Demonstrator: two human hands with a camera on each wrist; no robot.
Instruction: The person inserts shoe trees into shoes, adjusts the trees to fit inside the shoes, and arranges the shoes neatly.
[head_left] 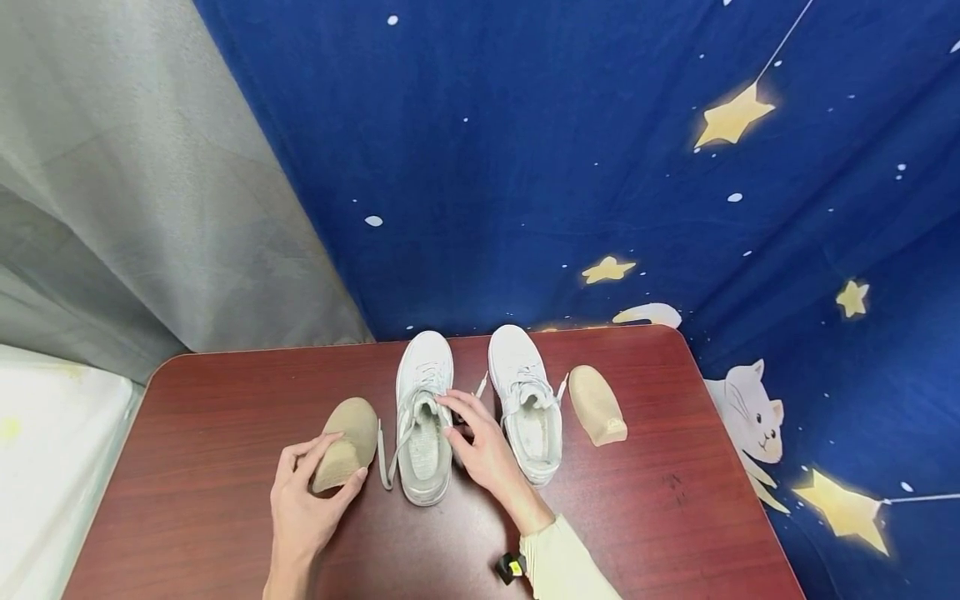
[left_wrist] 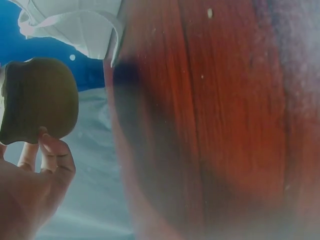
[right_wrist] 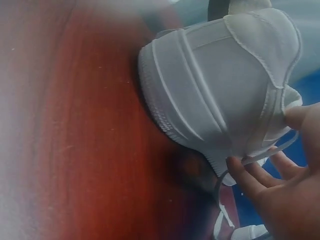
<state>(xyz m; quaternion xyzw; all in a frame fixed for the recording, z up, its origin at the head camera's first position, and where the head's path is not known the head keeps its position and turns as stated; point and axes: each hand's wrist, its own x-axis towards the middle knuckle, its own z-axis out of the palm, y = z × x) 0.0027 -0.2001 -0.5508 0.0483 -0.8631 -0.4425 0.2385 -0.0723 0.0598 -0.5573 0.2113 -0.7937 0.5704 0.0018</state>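
My left hand point(head_left: 303, 500) holds a beige moulded shoe form point(head_left: 358, 425) between thumb and fingers, left of a pair of white sneakers. The form's rounded end points away from me; in the left wrist view the form point(left_wrist: 45, 100) appears raised beside the table edge. At the left white sneaker point(head_left: 425, 358), my right hand point(head_left: 487, 454) has its thumb and fingertips on the right side of the collar, near the tongue. In the right wrist view the thumb is at the sneaker's point(right_wrist: 215, 85) collar edge and a finger lies by the lace. The sneaker's opening faces up.
The right white sneaker point(head_left: 517, 354) stands parallel, beyond my right hand. A second beige shoe form point(head_left: 596, 404) lies to its right. Loose laces point(head_left: 386, 458) trail beside the left sneaker. A small black object point(head_left: 512, 568) shows by my right sleeve. Curtains hang behind the red-brown table point(head_left: 217, 417).
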